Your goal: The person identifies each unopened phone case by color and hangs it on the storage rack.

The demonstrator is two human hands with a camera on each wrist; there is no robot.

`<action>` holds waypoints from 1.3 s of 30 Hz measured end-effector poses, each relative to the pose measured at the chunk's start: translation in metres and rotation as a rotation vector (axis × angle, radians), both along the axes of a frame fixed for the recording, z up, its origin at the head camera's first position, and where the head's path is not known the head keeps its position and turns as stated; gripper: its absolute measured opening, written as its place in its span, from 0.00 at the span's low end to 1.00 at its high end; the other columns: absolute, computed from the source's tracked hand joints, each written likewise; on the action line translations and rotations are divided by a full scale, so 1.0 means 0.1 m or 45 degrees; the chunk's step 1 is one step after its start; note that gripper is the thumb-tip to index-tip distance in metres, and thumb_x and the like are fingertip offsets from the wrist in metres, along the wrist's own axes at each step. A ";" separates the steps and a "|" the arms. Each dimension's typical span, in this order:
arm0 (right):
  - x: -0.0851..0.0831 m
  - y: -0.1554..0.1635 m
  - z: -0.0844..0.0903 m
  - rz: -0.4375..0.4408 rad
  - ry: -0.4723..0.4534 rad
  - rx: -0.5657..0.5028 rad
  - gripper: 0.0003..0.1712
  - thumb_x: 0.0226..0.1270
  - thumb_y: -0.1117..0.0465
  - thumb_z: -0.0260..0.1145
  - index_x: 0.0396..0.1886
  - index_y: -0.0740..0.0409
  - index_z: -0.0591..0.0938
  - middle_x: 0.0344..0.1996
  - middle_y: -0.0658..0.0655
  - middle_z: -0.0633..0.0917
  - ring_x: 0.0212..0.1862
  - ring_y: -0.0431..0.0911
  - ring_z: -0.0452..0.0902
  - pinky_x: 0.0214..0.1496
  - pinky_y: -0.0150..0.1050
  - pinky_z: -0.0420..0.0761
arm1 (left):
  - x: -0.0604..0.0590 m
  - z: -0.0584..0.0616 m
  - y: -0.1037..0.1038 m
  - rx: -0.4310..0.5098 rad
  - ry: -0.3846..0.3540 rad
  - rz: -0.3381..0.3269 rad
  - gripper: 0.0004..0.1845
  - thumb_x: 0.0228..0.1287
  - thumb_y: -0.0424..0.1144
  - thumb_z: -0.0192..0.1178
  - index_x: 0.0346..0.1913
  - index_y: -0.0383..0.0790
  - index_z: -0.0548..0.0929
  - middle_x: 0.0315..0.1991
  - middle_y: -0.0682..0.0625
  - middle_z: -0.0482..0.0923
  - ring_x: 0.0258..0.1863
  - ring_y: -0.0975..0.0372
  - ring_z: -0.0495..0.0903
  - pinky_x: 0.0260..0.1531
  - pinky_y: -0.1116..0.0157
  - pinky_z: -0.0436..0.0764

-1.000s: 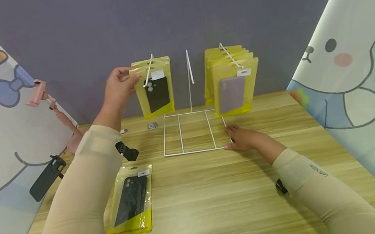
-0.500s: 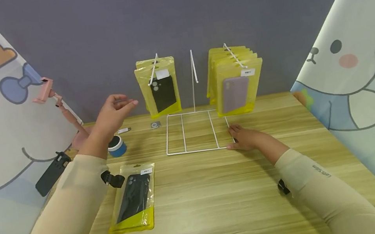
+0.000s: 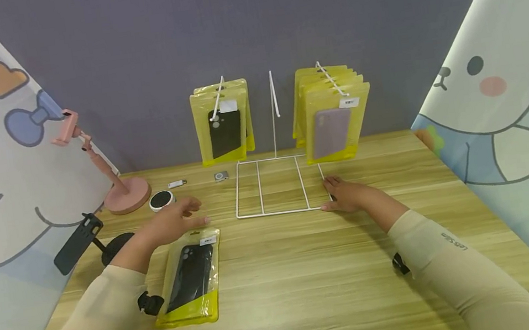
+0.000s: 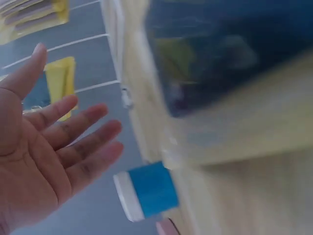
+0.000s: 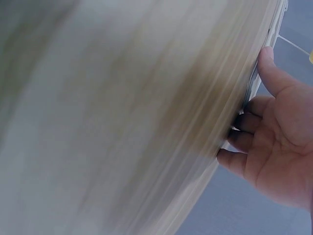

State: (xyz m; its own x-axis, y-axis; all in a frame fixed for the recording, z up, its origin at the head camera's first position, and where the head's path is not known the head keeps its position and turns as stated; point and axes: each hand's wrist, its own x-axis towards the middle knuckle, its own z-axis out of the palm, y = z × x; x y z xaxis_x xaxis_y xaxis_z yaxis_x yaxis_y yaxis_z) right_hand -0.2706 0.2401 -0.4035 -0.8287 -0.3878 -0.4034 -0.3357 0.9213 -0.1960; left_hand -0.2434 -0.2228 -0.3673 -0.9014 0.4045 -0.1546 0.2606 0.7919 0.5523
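In the head view, my left hand (image 3: 171, 222) hovers empty above the top end of a yellow zip pouch holding a black phone case (image 3: 189, 278), lying on the table. The left wrist view shows its palm and spread fingers (image 4: 83, 127) beside the blurred pouch (image 4: 234, 54). My right hand (image 3: 347, 195) rests at the right side of the white wire display rack (image 3: 281, 213), thumb at the front corner and fingers along the side wire. Pouches with black cases (image 3: 225, 131) hang on the left hook. Several more, the front one with a lilac case (image 3: 332, 131), hang on the right hook.
Left of the rack stand a pink phone stand (image 3: 128, 197), a white-rimmed blue jar (image 4: 154, 191) and a black phone holder (image 3: 79, 242). A USB stick (image 3: 177, 183) and a small grey gadget (image 3: 221, 176) lie behind. The rack's middle hook (image 3: 273, 94) carries nothing.
My left hand has let go of the hanging pouch on the left hook and moved down and toward me, over the lying pouch. The hanging pouches swing slightly. My right hand stays put.
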 end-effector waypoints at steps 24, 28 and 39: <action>0.03 -0.01 0.01 -0.003 0.001 -0.029 0.52 0.75 0.37 0.51 0.77 0.71 0.44 0.77 0.72 0.39 0.77 0.66 0.33 0.74 0.64 0.49 | 0.11 -0.23 -0.19 -0.441 0.175 -0.038 0.07 0.62 0.36 0.64 0.41 0.39 0.82 0.37 0.44 0.82 0.36 0.52 0.80 0.36 0.51 0.79; 0.02 0.00 0.01 0.001 0.004 -0.028 0.52 0.74 0.37 0.51 0.77 0.71 0.44 0.77 0.72 0.39 0.77 0.67 0.33 0.75 0.64 0.48 | 0.09 -0.22 -0.19 -0.390 0.167 -0.066 0.04 0.64 0.35 0.62 0.31 0.43 0.80 0.28 0.51 0.76 0.26 0.60 0.71 0.29 0.60 0.71; 0.00 0.00 -0.02 -0.020 -0.027 -0.011 0.52 0.74 0.36 0.50 0.78 0.68 0.42 0.77 0.70 0.38 0.78 0.65 0.31 0.75 0.63 0.48 | 0.05 -0.06 -0.13 0.187 0.005 -0.076 0.08 0.71 0.44 0.60 0.43 0.43 0.80 0.37 0.48 0.77 0.33 0.56 0.73 0.35 0.59 0.73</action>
State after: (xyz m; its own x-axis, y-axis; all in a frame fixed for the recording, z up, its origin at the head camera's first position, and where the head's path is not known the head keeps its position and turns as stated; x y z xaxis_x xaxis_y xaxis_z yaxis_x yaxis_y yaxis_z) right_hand -0.2703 0.2404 -0.4051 -0.8262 -0.3783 -0.4175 -0.3170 0.9247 -0.2107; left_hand -0.2388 -0.2355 -0.3729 -0.8755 0.4753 -0.0865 0.3071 0.6857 0.6599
